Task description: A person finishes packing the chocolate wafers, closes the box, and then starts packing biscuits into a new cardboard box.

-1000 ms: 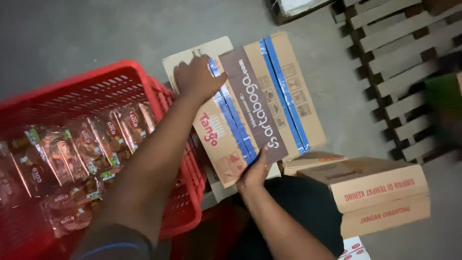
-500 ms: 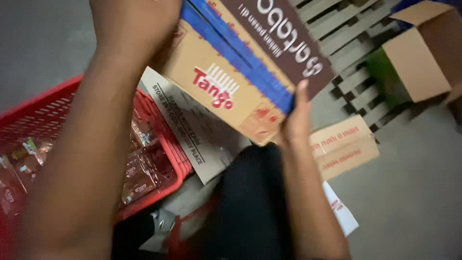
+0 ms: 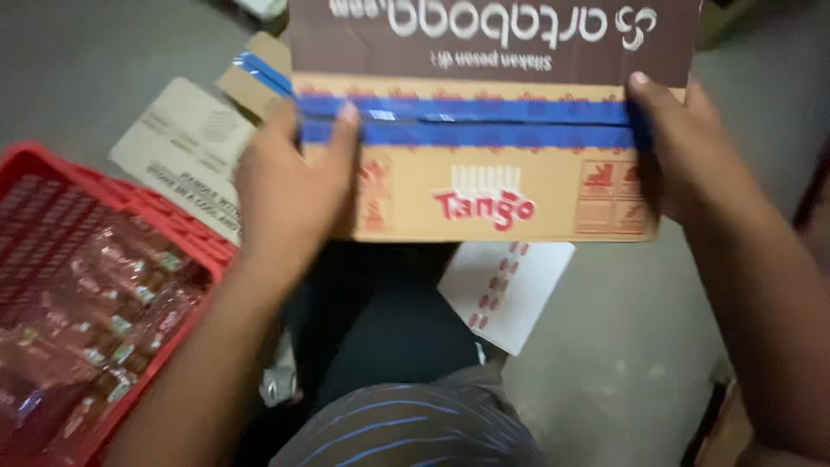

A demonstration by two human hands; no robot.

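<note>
I see the left hand [image 3: 290,186] and right hand [image 3: 692,156], fingers closed on opposite ends of a taped cardboard box [image 3: 493,164], steadying it level above the lap, beside the red basket [image 3: 104,199].

Shop stockroom, bare concrete floor [image 3: 622,346], red crate [image 3: 52,173] of wrapped snacks, flattened cartons [image 3: 181,147]

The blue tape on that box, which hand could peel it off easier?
Probably the left hand: its fingers already lie on the blue tape of the cardboard box. The right hand just grips the box's far edge.
</note>
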